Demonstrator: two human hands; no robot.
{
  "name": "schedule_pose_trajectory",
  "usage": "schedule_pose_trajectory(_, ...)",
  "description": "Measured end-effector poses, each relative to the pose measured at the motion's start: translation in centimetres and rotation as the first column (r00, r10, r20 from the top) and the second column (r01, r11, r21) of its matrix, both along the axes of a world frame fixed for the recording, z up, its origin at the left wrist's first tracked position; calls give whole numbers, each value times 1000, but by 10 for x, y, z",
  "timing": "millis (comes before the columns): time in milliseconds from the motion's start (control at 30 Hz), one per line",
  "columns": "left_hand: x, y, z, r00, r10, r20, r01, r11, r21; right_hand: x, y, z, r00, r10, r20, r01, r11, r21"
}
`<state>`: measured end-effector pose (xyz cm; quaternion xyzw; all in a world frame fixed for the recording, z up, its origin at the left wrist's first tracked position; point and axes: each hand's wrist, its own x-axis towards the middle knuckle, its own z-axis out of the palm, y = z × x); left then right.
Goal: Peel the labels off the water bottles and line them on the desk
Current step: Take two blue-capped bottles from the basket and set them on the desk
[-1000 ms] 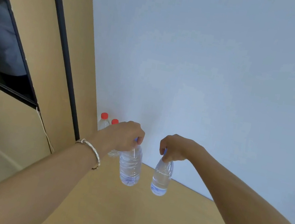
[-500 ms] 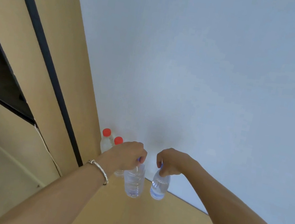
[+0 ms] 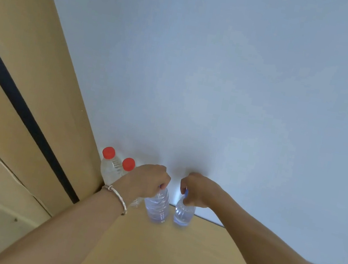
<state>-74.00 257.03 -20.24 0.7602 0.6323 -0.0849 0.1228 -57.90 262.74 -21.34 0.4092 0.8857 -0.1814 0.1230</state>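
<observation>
Clear plastic, no label to be seen: two bottles, one in each of my hands, held at the top. My left hand point(image 3: 148, 182) curls round the cap of the left bottle point(image 3: 157, 208); my right hand point(image 3: 197, 189) pinches the neck of the right bottle point(image 3: 184, 214). A second ago both hung in the air over the bench point(image 3: 158, 257). They have since come down to its back edge, upright, though I cannot tell whether the bases touch. They stand just beside the red-capped bottles point(image 3: 109, 168) in the back left corner, so the row seems about to reach four. The wall point(image 3: 221, 93) lies directly behind and the wooden panel point(image 3: 30, 60) closes the left. Open bench runs right along the back edge and toward me, the likely way to withdraw.
</observation>
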Motion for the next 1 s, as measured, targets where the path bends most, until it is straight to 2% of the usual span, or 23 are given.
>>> schedule_pose_trajectory(267, -17, 19, -5, 990, -112, -88, 119, 990, 79, -23, -4, -8, 995, -98, 25, 99, 995, -16)
schedule_pose_trajectory(433, -30, 27, -8, 988, -112, -104, 122, 988, 92, -39, -8, -15, 991, -131, 5, 131, 991, -15)
schedule_pose_trajectory(667, -34, 36, -7, 991, -125, -43, 128, 990, 55, -53, -6, -14, 987, -161, 2, 161, 987, 4)
schedule_pose_trajectory(867, -34, 33, -9, 983, -162, -84, 163, 987, 7, -53, -10, -16, 977, -213, -28, 213, 977, 24)
schedule_pose_trajectory(1000, -35, 31, -8, 983, -157, -93, 160, 987, 30, -54, -12, -18, 971, -237, -36, 238, 970, 38)
